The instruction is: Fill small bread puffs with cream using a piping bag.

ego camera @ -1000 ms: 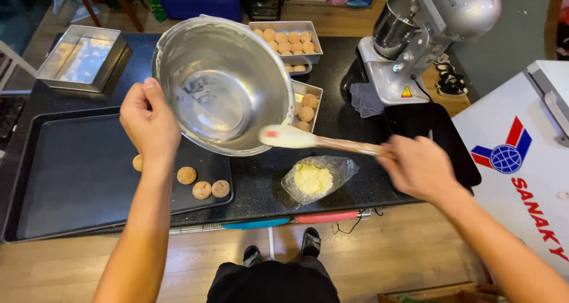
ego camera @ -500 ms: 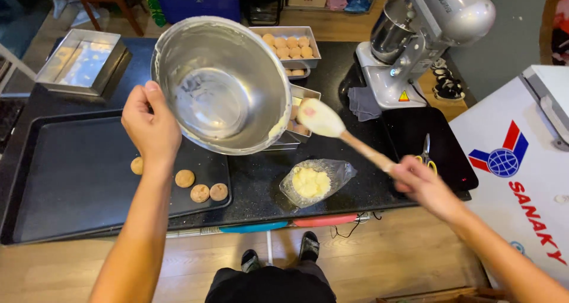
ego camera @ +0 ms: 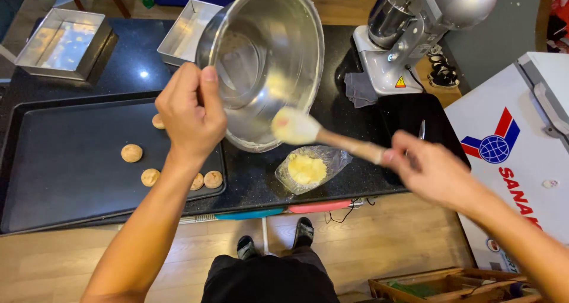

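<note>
Left hand (ego camera: pixel 189 110): holds the rim of the big shiny metal bowl (ego camera: pixel 267 60), tipped up above the black counter (ego camera: pixel 255 172).
Right hand (ego camera: pixel 432 172): fingers closed around the wooden handle of the pale spatula (ego camera: pixel 317 134).
Spatula head: at the bowl's lower edge.
Clear bag of yellow dough (ego camera: pixel 308 168): on the counter, under the spatula.
Round cookies (ego camera: pixel 178 175): on the flat black tray (ego camera: pixel 71 167).

The spatula (ego camera: pixel 296 127) has swung down to the steel bowl's (ego camera: pixel 267 60) lower rim.
</note>
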